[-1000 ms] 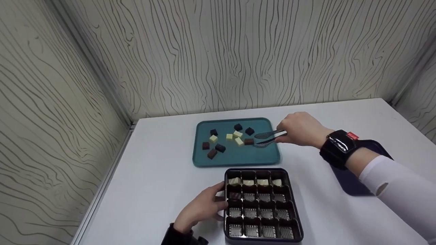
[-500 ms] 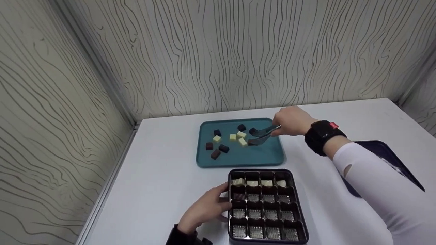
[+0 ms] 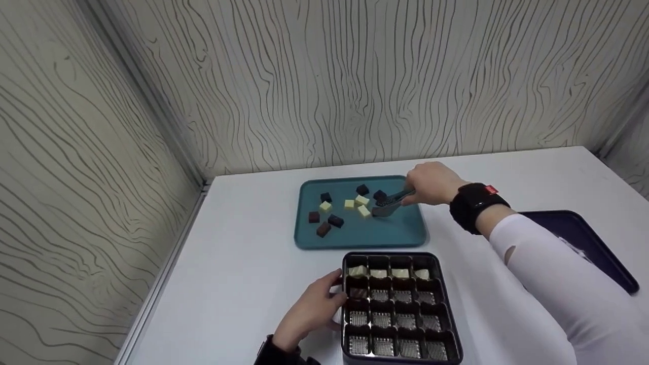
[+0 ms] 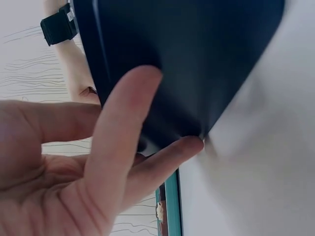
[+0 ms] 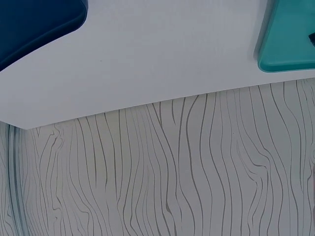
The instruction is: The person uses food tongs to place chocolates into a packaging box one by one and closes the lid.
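Note:
In the head view my right hand (image 3: 433, 182) grips a pair of metal tongs (image 3: 393, 201). The tongs' tips are over a brown chocolate at the right of the teal tray (image 3: 385, 235), hiding most of it. Dark chocolate (image 3: 362, 189), white chocolate (image 3: 363, 211) and brown chocolate (image 3: 323, 229) pieces lie scattered on that tray. My left hand (image 3: 314, 306) rests its fairly straight fingers against the left wall of a dark compartment box (image 3: 453, 324). White pieces fill the box's far row, and one striped brown chocolate (image 3: 358, 293) sits at the left of the second row.
A dark blue tray (image 3: 583, 228) lies to the right, partly under my right sleeve. Wood-patterned panels (image 3: 324, 86) stand behind and left of the white table (image 3: 243, 253). The right wrist view shows the panel and both trays' edges, without the tongs.
My right hand has moved left and the tongs' tips have come over the brown chocolate and closer together. The head view has shifted slightly; my left hand stays at the box.

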`<action>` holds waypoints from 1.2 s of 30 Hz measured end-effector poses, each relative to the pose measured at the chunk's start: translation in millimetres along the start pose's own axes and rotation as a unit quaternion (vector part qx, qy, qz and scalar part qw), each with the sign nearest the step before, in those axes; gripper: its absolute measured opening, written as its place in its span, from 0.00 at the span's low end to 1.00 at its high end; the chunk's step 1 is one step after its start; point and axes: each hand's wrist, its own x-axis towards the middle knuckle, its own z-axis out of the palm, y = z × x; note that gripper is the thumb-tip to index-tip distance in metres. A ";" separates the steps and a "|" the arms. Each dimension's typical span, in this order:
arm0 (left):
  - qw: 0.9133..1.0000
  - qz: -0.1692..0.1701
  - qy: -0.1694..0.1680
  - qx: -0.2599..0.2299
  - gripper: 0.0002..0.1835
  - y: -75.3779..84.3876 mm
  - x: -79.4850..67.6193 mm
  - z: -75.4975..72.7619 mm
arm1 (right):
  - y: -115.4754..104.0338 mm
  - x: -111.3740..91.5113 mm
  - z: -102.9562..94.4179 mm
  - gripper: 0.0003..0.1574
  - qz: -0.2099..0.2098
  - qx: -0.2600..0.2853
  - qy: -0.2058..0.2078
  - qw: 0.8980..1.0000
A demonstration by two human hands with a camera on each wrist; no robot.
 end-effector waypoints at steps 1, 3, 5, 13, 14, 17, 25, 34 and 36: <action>1.000 0.000 0.003 0.002 0.33 0.3 0.2 0.4 | -0.5 0.2 -0.5 0.18 0.001 0.001 -0.001 1.000; 1.000 0.003 0.009 0.009 0.33 1.0 0.7 1.1 | -1.8 0.5 -1.2 0.18 0.004 -0.001 -0.006 1.000; 1.000 0.003 0.013 0.016 0.32 1.3 1.1 1.7 | -3.3 0.9 -1.6 0.18 0.005 -0.005 -0.009 1.000; 1.000 0.001 0.021 0.019 0.32 2.4 0.3 4.5 | -8.0 3.5 -0.8 0.17 0.012 -0.004 -0.021 1.000; 1.000 0.003 0.021 0.019 0.32 2.5 0.1 4.8 | -8.6 3.7 -0.8 0.17 0.013 -0.004 -0.022 1.000; 0.999 0.008 0.021 0.022 0.33 3.0 -0.3 5.4 | -9.6 3.7 -1.0 0.17 0.014 -0.005 -0.021 1.000; 0.997 0.024 0.027 0.061 0.32 3.3 0.8 4.7 | -8.6 -0.7 -1.9 0.17 0.003 0.012 -0.014 1.000; 0.999 0.021 0.020 0.046 0.32 1.6 0.1 4.1 | -9.5 -21.1 -17.7 0.16 -0.025 0.032 0.022 0.999; 0.998 0.023 0.020 0.049 0.31 2.2 0.1 3.7 | -13.4 -29.5 -24.3 0.14 -0.035 0.035 0.023 0.999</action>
